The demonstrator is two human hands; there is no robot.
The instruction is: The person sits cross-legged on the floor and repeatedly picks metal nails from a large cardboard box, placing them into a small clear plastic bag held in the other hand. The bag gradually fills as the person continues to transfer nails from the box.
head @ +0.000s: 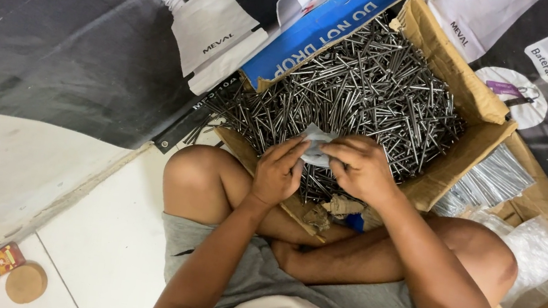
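so, from the head view, the left hand (pixel 277 172) and right hand (pixel 360 167) both pinch a small clear plastic bag (pixel 316 145) over a cardboard box (pixel 480 108) of long steel nails (pixel 369 89). sharp nail points could poke fingers or rip the thin bag.

Open brown carton (pixel 475 104), blue flap (pixel 320 28).

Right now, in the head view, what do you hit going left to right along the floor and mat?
Small printed box → round cork disc → left hand → small clear plastic bag → right hand → packed bags of nails → loose clear plastic bags.
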